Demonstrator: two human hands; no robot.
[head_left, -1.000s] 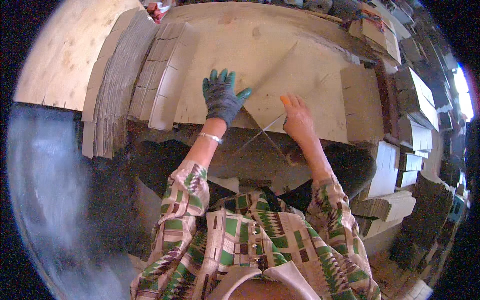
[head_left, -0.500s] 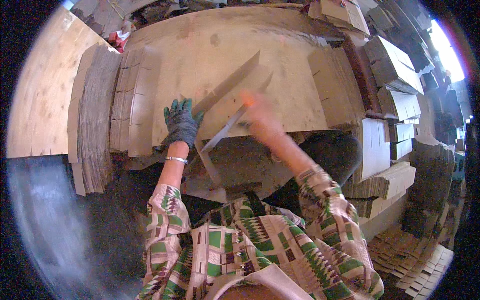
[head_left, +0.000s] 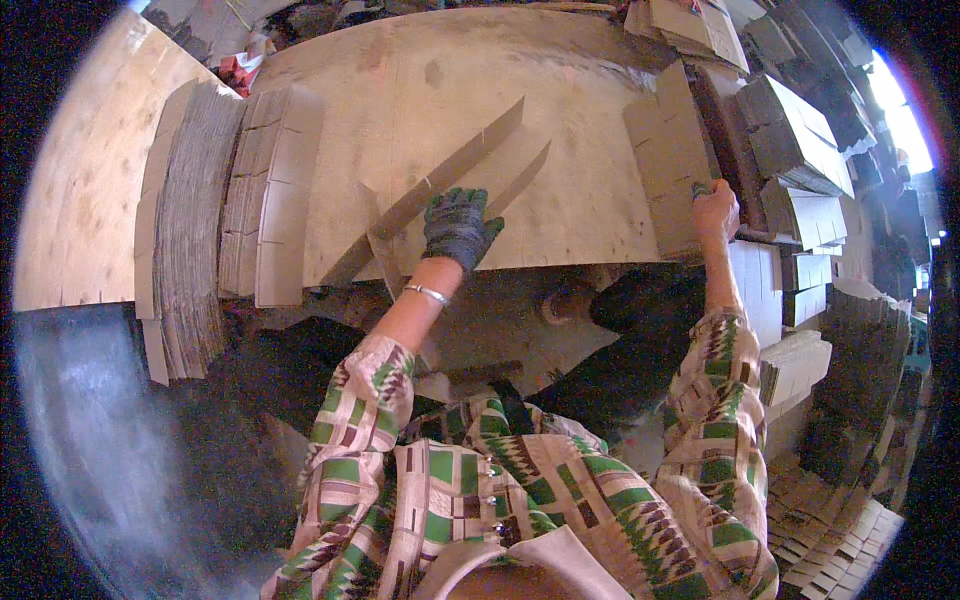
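Note:
Slotted cardboard strips stand crossed on the plywood board in front of me: a long strip (head_left: 450,170) slants toward the far right, and a shorter strip (head_left: 527,178) runs beside it. My left hand (head_left: 458,228), in a dark grey glove with green fingertips, is curled over the near end of the shorter strip, hiding that end. A third strip (head_left: 382,245) crosses the long one near its close end. At the right, my right hand (head_left: 716,212), mostly bare with green on a fingertip, pinches the edge of a piece in the right cardboard stack (head_left: 665,165).
Tall stacks of slotted cardboard (head_left: 190,220) line the board's left side. More bundles (head_left: 795,130) are piled at the far right. The plywood board (head_left: 590,110) ends in a front edge above my legs. A red and white object (head_left: 240,72) lies at the back left.
My left hand has moved right from the near end of the long strip, its fingers now curled. My right hand has swung from the strips to the right stack.

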